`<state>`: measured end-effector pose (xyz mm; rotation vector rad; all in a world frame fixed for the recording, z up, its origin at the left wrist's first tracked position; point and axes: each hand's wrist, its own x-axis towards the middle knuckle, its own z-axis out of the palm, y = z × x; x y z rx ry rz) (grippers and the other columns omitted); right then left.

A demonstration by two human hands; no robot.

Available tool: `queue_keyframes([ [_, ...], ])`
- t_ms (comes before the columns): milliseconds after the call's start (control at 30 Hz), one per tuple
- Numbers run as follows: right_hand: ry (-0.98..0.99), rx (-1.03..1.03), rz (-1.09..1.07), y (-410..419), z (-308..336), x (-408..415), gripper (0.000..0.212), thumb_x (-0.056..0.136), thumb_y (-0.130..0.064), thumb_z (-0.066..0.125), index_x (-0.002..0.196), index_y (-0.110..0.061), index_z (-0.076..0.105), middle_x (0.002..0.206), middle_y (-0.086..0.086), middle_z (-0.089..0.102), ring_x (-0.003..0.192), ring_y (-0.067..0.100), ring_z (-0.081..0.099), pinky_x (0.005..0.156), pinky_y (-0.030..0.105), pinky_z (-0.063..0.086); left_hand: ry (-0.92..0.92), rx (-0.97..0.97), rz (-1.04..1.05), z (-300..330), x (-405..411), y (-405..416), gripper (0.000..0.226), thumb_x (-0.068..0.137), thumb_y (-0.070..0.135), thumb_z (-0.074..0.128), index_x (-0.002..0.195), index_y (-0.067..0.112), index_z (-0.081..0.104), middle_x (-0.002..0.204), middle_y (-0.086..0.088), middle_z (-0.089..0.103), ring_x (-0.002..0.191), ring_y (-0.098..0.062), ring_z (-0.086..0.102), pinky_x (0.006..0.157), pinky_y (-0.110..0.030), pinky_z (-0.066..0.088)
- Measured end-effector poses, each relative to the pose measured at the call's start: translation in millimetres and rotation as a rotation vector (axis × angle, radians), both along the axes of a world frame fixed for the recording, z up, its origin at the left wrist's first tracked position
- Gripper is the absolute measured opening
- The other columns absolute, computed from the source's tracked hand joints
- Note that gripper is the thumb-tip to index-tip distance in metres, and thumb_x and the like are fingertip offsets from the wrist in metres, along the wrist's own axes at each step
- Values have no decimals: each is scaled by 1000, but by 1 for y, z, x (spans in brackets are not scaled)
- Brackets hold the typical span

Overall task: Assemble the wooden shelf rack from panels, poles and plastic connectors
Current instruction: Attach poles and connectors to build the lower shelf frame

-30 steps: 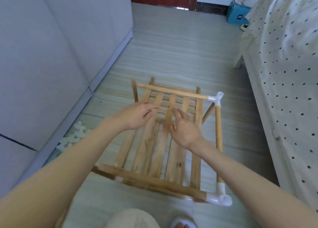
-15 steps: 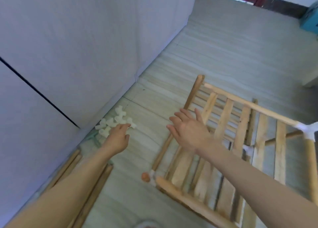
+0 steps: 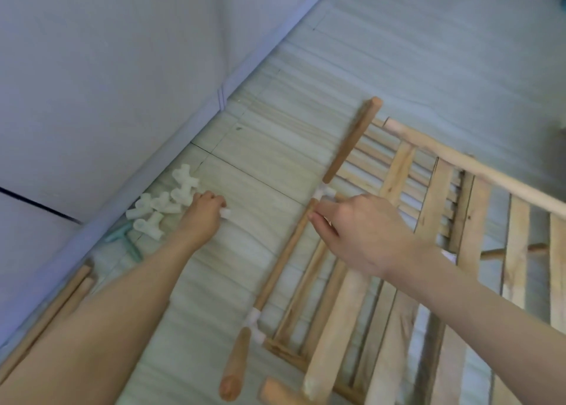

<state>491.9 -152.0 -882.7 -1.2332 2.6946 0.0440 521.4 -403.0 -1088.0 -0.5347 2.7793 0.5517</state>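
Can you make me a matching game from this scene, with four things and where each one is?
Things:
1. left hand
2. right hand
3. connector pile
4. spare poles

Places:
A. on the floor along the wall, bottom left
B. at the rack's left pole, by its upper joint
C. on the floor by the wall, beyond the left hand
D. beside the pile, closed on a white connector

Pairs: 1-D, 2-B, 3-C, 4-A
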Motion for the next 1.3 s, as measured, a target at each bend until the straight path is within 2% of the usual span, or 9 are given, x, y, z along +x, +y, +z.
queue_keyframes([
  [100, 0, -17, -11, 1, -1, 1, 41, 100, -39, 22, 89, -18, 55, 63, -1, 40, 76, 29, 60, 62, 29, 29, 71, 173, 126, 8, 1, 2, 26, 87, 4, 58, 113, 5, 63, 113, -16, 58, 99, -27, 52, 82, -29, 39],
  [267, 0, -82, -43, 4, 1, 9, 40, 100, -37, 23, 81, -19, 53, 70, 5, 58, 62, 25, 41, 78, 31, 34, 314, 526, 304, 60, -4, 28, 20, 82, 12, 69, 102, 10, 66, 77, 4, 52, 79, -15, 50, 65, -14, 37],
  [333, -15, -88, -24, 7, 3, 15, 39, 101, -36, 23, 80, -19, 51, 72, 6, 62, 59, 24, 35, 87, 32, 38, 387, 728, 313, 88, -5, 45, 23, 86, 7, 64, 108, 11, 60, 85, 8, 54, 89, -18, 56, 76, -22, 50],
  [467, -59, -97, 63, 18, 6, 33, 40, 102, -33, 24, 84, -14, 55, 77, 11, 67, 72, 32, 59, 96, 33, 36, 496, 929, 287, 138, -8, 75, 31, 87, 4, 61, 112, 15, 47, 92, 6, 54, 77, -11, 58, 61, -15, 54],
  [700, -116, -192, 93, 33, 15, 43, 35, 99, -28, 33, 91, -12, 63, 82, 6, 65, 79, 27, 60, 88, 41, 42, 617, 977, 228, 195, -11, 103, 22, 83, 8, 67, 90, 27, 58, 91, 9, 59, 69, 3, 56, 59, -6, 41],
  [833, 210, -519, -149, 37, 17, 17, 19, 85, -15, 57, 97, -10, 70, 92, 6, 66, 86, 29, 62, 74, 41, 47, 675, 992, 242, 215, -18, 107, 20, 82, 7, 67, 93, 24, 64, 89, 5, 64, 73, 1, 59, 64, -8, 44],
  [933, 289, -491, -364, 33, 19, -9, 33, 80, -17, 66, 113, -10, 63, 109, 10, 62, 102, 33, 57, 85, 44, 41, 696, 996, 239, 223, -27, 111, 25, 83, 6, 66, 96, 27, 64, 92, 9, 66, 75, 8, 60, 65, -5, 43],
  [1067, 61, -291, -472, 34, 17, -36, 41, 92, -40, 48, 130, -23, 50, 128, -2, 53, 125, 22, 42, 110, 42, 19, 719, 996, 214, 226, -39, 120, 29, 84, 3, 65, 106, 21, 64, 101, 7, 67, 81, 9, 61, 72, -6, 44],
  [1300, -4, -450, -525, 38, 13, -43, 43, 92, -40, 50, 133, -26, 46, 126, -4, 56, 123, 18, 45, 110, 41, 21, 673, 918, 157, 227, -47, 126, 15, 84, 10, 67, 99, 11, 65, 92, -1, 71, 79, -3, 66, 71, -14, 51],
])
